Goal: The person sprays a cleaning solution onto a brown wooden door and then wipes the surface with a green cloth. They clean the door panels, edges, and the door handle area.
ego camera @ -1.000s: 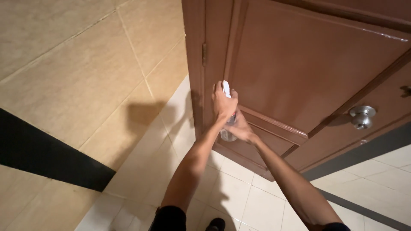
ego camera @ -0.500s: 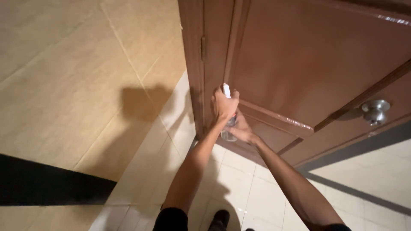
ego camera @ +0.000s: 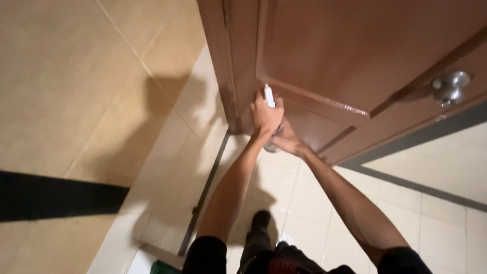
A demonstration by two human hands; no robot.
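My left hand [ego camera: 265,115] is wrapped around the top of a small spray bottle; its white nozzle [ego camera: 269,96] sticks up above my fingers and points at the brown wooden door [ego camera: 355,50]. My right hand [ego camera: 288,141] cups the bottle's clear lower part [ego camera: 271,147] from underneath. Both hands are close to the door's lower panel, near its hinge edge, just under a raised moulding [ego camera: 324,104]. Most of the bottle is hidden by my fingers.
A silver round door knob [ego camera: 450,86] sits at the far right of the door. The brown door frame [ego camera: 220,61] meets a beige tiled wall [ego camera: 76,86] with a black band [ego camera: 56,195]. Pale floor tiles [ego camera: 304,193] lie below, with my dark shoe [ego camera: 261,220].
The view has shifted, so the door and knob sit higher and further right. My hands stay together on the bottle at the same spot on the door.
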